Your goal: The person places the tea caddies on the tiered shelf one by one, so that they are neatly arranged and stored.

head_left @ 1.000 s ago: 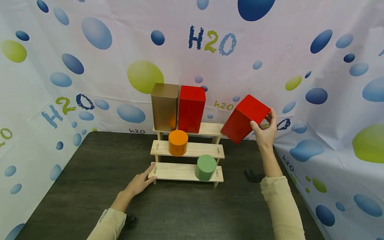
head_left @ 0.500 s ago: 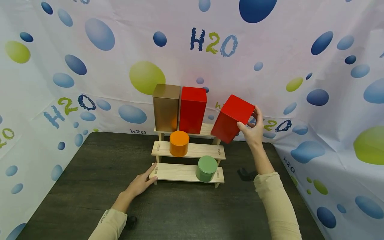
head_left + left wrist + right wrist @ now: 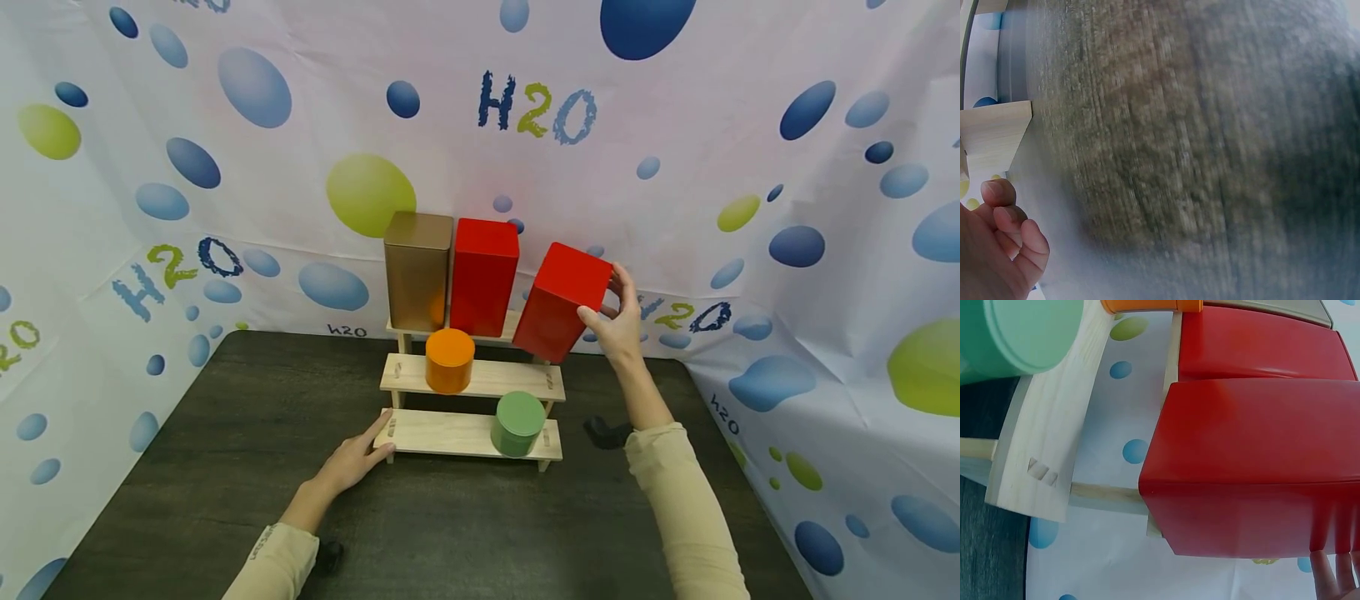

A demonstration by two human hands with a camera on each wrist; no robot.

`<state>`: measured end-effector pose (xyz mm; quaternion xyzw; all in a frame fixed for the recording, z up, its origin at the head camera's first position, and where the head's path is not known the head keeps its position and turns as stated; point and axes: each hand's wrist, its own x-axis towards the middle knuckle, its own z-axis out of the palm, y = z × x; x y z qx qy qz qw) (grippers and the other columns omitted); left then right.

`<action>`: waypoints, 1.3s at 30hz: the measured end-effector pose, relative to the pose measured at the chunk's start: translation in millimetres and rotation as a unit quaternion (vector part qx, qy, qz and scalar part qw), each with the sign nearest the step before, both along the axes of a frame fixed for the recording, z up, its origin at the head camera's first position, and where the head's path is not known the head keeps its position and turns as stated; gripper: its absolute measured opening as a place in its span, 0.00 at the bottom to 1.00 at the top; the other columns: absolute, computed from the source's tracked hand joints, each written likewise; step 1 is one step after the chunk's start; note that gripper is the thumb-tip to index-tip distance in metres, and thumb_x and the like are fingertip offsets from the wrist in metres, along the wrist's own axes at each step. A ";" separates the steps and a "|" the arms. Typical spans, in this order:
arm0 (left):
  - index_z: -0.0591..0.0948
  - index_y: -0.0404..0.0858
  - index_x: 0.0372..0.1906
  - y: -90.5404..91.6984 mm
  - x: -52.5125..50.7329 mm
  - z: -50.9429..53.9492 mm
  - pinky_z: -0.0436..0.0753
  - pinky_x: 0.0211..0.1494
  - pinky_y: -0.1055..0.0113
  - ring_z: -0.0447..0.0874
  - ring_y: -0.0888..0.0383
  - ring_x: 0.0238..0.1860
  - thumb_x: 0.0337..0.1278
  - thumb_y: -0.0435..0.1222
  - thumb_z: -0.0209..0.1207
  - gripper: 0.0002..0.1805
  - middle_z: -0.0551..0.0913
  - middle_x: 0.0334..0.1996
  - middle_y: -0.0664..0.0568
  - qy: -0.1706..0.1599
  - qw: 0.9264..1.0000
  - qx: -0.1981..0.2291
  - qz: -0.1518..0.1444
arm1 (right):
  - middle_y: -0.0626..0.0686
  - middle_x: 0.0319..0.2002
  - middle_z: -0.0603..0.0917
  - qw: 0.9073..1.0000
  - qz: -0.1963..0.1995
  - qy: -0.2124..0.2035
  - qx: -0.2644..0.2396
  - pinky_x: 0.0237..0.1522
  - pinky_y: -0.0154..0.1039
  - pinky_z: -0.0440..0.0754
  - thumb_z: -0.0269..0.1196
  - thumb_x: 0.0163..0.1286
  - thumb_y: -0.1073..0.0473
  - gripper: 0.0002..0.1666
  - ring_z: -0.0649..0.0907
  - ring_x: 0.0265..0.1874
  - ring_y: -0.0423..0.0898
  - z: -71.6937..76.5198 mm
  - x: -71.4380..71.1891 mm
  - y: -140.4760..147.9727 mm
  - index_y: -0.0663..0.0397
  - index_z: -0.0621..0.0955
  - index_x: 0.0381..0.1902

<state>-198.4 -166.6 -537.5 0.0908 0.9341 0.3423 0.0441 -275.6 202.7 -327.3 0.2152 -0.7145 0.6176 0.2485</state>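
My right hand [image 3: 618, 325] grips a tall red tin [image 3: 562, 302] by its right side, thumb in front. This tin leans, its lower end near the right part of the top step of a three-tier wooden stand [image 3: 442, 432]; the right wrist view cannot settle whether it touches. To its left on that step stand a second red tin [image 3: 483, 279] and a gold tin [image 3: 417, 275]. A round orange tin [image 3: 450, 361] sits on the middle step, a round green tin [image 3: 518, 423] on the lowest. My left hand [image 3: 348, 462] rests fingertips at the lowest step's left end.
The stand is on a dark wood-grain table [image 3: 465, 533]. A patterned white cloth [image 3: 300, 192] hangs close behind it and along both sides. Wrist-camera straps show dark near both wrists.
My right hand has carried the leaning red tin leftward, closer to the standing red tin, and it is a little more upright. My left hand stays at the stand.
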 end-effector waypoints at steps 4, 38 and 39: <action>0.54 0.45 0.71 -0.1 0.1 -0.7 0.72 0.49 0.43 0.75 0.37 0.50 0.62 0.51 0.51 0.36 0.71 0.56 0.30 -0.002 1.000 -0.001 0.000 | 0.68 0.62 0.61 1.000 0.000 -0.001 -0.009 0.45 0.27 0.74 0.58 0.53 0.65 0.44 0.67 0.54 0.45 -0.3 -3.7 -2.2 0.71 0.55 0.66; 0.54 0.44 0.71 0.6 0.8 0.4 0.72 0.49 0.42 0.74 0.35 0.52 0.62 0.51 0.51 0.36 0.69 0.58 0.31 -0.006 1.000 0.001 0.002 | 0.67 0.61 0.66 0.997 0.008 -0.003 -0.077 0.60 0.47 0.66 0.59 0.63 0.55 0.38 0.68 0.58 0.50 -3.5 -21.9 -16.9 0.67 0.61 0.66; 0.54 0.44 0.71 0.6 0.9 0.6 0.72 0.50 0.42 0.73 0.35 0.52 0.62 0.51 0.51 0.36 0.69 0.58 0.31 -0.006 1.000 0.001 0.002 | 0.67 0.61 0.66 0.997 0.008 -0.002 -0.075 0.60 0.47 0.66 0.59 0.63 0.55 0.38 0.69 0.57 0.49 -3.5 -22.4 -17.6 0.67 0.61 0.66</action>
